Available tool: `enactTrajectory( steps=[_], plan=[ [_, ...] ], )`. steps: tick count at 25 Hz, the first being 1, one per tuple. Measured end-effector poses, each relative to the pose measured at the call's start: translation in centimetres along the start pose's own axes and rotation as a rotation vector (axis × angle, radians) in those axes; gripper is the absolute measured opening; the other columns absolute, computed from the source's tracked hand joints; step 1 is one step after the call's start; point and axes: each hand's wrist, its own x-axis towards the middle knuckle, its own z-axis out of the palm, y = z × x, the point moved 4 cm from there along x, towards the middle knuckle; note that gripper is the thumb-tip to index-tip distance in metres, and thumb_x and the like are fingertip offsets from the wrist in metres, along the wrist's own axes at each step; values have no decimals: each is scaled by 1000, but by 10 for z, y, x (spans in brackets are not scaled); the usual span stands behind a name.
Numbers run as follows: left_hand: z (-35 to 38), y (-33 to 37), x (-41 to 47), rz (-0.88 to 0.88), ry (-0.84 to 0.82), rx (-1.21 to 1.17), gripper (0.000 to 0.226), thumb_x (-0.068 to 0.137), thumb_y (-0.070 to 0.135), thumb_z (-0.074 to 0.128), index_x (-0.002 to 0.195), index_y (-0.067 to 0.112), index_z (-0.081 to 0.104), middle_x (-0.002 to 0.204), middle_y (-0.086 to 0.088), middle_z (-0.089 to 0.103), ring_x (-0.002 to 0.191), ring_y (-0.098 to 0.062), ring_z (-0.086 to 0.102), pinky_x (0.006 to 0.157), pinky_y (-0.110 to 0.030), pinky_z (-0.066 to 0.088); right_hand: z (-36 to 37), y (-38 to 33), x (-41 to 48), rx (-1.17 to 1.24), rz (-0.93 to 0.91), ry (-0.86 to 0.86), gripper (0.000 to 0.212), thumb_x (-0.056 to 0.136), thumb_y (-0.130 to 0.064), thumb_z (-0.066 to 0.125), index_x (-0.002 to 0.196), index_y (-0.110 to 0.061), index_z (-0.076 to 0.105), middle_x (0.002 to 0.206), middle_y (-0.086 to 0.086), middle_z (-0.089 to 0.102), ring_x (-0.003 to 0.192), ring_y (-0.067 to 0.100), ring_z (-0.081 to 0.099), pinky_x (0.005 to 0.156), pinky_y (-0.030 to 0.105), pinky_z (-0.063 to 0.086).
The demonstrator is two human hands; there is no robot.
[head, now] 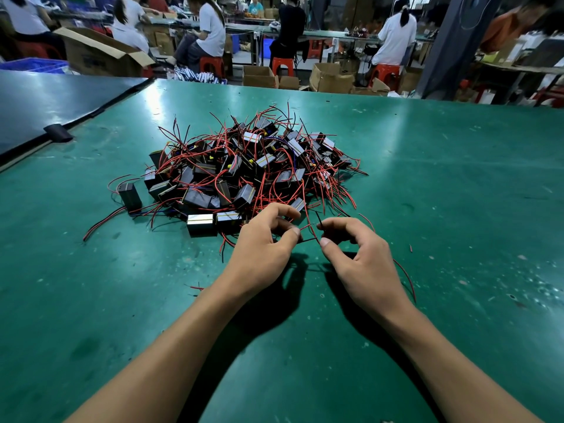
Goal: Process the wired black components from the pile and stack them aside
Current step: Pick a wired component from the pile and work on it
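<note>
Jointly, left hand (262,254) and right hand (363,264) pinch one black wire (309,239).

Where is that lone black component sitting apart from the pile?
Head view: the lone black component stands on the table beside the left edge of the pile, far left of the left hand and right hand, which pinch a wire.

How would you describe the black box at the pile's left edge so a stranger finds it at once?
Start at the green table and its heap of wired black boxes. At the heap's left edge stands one black box. Unlike its neighbours, it stands alone, touching no other box.
</note>
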Motion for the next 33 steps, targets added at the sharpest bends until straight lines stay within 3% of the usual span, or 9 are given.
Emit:
enactTrajectory(
  steps=[4,7,11,14,20,25,30,33],
  plan=[
    [0,2,-1,59,24,44,17,90,12,65,104,23,63,89,7,69,83,-5,64,76,-27,51,0,1,0,0,-17,5,18,87,-10,74,101,-21,70,90,-12,70,86,6,65,73,20,48],
    [-3,13,-5,335,112,231,15,81,6,69,93,15,68,91,4,63,88,-11,58,77,-20,45,0,0,0,7,-41,7,19,87,-9,74,100,-21,70,87,-12,69,84,5,64,71,17,46],
    [2,14,-8,493,108,473,17,77,22,71,93,14,72,88,1,58,86,-17,51,76,-29,44,-1,0,0,24,-65,0,22,87,-8,74,100,-25,68,88,-14,69,84,4,64,69,15,47],
    [4,12,-7,522,115,517,12,82,20,74,93,14,75,83,2,60,80,-19,50,68,-36,46,-1,2,0,23,-64,1,23,86,-9,75,101,-26,69,88,-17,69,84,1,63,68,14,47],
    [-1,11,-6,462,149,332,12,85,17,74,96,13,78,89,2,74,81,-12,66,74,-31,53,-4,2,2,-22,-83,36,20,89,-7,71,99,-24,68,95,-12,70,89,0,63,82,10,44],
    [-4,8,-5,325,183,202,11,84,16,76,94,11,76,84,7,74,75,2,65,72,-15,50,-2,1,0,-12,-76,17,17,88,-4,71,95,-19,68,92,-10,71,88,2,64,81,10,44],
    [-4,6,-3,197,180,86,8,84,16,76,90,11,76,80,9,73,74,1,67,74,-21,55,0,1,-1,-4,-70,21,19,89,-7,71,94,-25,67,89,-13,70,85,0,64,74,9,45],
    [-4,6,-4,153,166,50,6,83,17,76,90,15,77,78,13,73,70,2,65,67,-17,51,1,2,-1,-4,-69,26,18,89,-9,71,95,-25,67,89,-13,71,86,1,65,74,10,46]
  ],
)
